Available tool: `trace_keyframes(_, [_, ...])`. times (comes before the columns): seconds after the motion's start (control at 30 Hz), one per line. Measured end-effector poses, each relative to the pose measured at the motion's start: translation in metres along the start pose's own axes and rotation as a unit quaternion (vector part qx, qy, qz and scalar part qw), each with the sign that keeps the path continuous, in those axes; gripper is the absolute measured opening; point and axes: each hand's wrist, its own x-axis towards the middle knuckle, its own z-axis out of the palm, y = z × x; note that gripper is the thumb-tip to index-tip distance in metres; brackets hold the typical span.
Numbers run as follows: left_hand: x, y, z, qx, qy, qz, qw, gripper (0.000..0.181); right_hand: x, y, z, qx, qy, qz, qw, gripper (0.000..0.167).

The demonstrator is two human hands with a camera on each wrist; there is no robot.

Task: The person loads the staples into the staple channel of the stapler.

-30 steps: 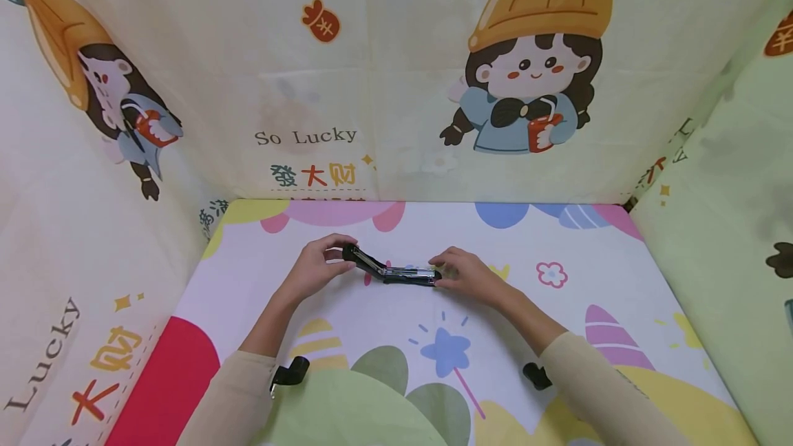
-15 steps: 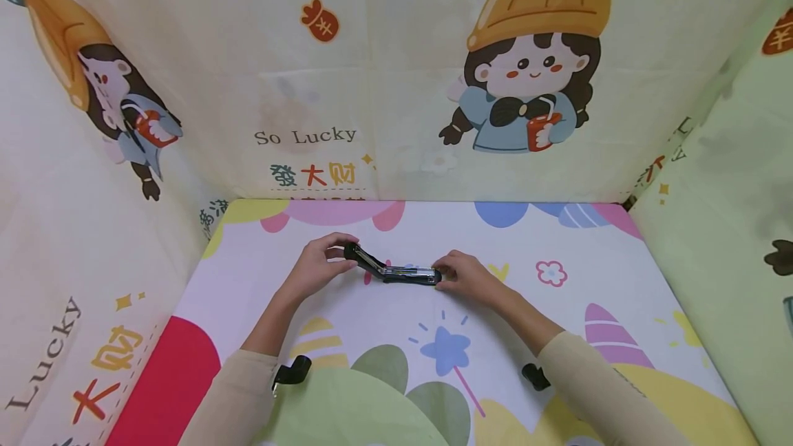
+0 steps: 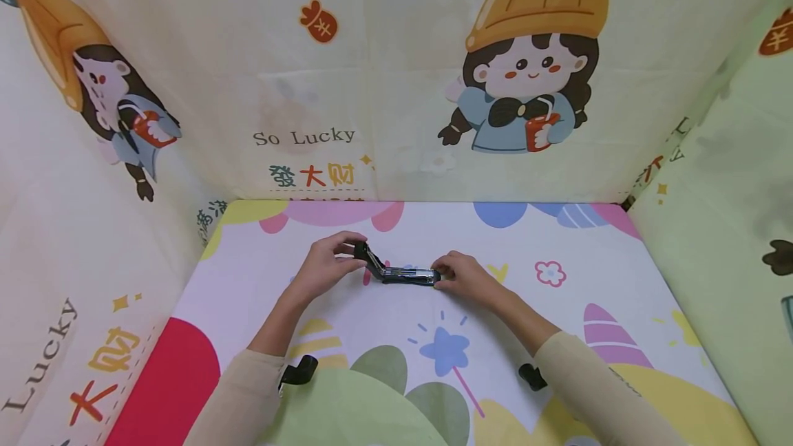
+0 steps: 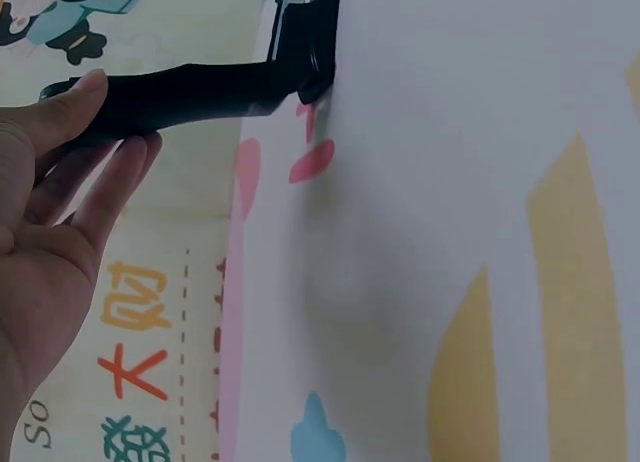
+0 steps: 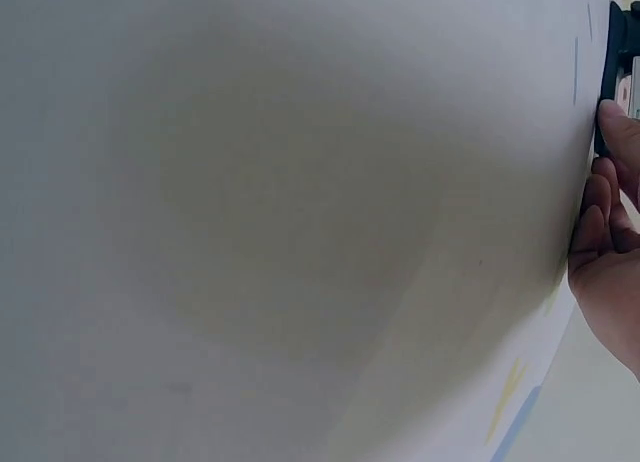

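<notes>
A black stapler [image 3: 409, 276] lies opened out on the table, its metal magazine facing up in the head view. My left hand [image 3: 325, 266] pinches the end of its raised top arm [image 4: 190, 97] between thumb and fingers. That arm slants up to the left from the hinge. The other end of the stapler, low against the tabletop, is between the thumb and fingers of my right hand [image 3: 464, 274]. Only part of the stapler and of the right hand [image 5: 610, 232] shows at the right edge of the right wrist view.
The table [image 3: 508, 336] wears a white cover with coloured prints. Cartoon-printed cloth walls [image 3: 409, 102] rise behind it and on both sides. Black wrist cameras [image 3: 300, 370] sit at both sleeves.
My left hand has moved a little to the right, tipping the stapler's raised arm more steeply upward. My right hand stays nearly still at the other end.
</notes>
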Motion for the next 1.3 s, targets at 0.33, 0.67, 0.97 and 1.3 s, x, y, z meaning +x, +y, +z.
trace_keyframes(0.33, [0.011, 0.014, 0.019, 0.041, -0.004, 0.034, 0.9986, 0.041, 0.002, 0.004, 0.000, 0.014, -0.012, 0.014, 0.9997, 0.033])
trace_keyframes(0.67, [0.022, 0.029, 0.045, 0.102, -0.032, 0.091, 0.9902, 0.036, 0.005, 0.007, 0.001, 0.018, -0.012, 0.008, 0.9997, 0.032])
trace_keyframes(0.97, [0.035, 0.038, 0.070, 0.216, -0.071, 0.122, 0.9663, 0.036, 0.005, 0.008, 0.000, 0.011, -0.006, -0.007, 0.9999, 0.031])
trace_keyframes(1.3, [0.047, 0.031, 0.092, 0.251, -0.113, 0.137, 0.9516, 0.032, 0.004, 0.010, 0.000, 0.009, 0.006, -0.020, 0.9997, 0.030])
